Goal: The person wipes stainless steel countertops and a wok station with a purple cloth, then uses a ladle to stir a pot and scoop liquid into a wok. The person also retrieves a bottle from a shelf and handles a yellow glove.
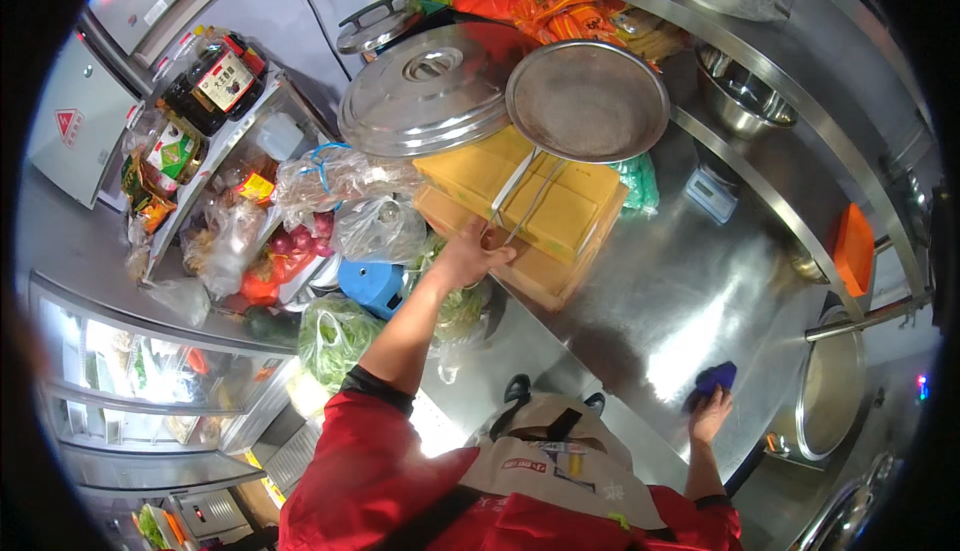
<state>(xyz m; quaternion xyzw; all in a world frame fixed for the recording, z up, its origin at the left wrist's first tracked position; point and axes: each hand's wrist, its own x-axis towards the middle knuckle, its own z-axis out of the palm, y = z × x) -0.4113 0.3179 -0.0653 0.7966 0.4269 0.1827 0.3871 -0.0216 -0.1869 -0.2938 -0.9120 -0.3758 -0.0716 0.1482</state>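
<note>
My left hand (pixel 468 256) is closed at the lower end of the handle of a round, fine-mesh strainer (pixel 587 101). The strainer lies over a yellow box (pixel 565 216), which rests on a brown cardboard box (pixel 535 276). Down at the right, the fingers of my right hand (pixel 708 416) press a bunched purple cloth (pixel 715 379) against the shiny steel tabletop (pixel 640 326). A large steel lid (pixel 430 91) stands just behind the yellow box.
Left of the boxes are plastic bags (pixel 380 231), a blue object (pixel 370 289) and bagged greens (pixel 338 341). A small scale (pixel 711 194) sits towards the back right, under a steel shelf (pixel 780 176) with a metal bowl (pixel 745 96). Dark bottles (pixel 225 81) fill a left rack.
</note>
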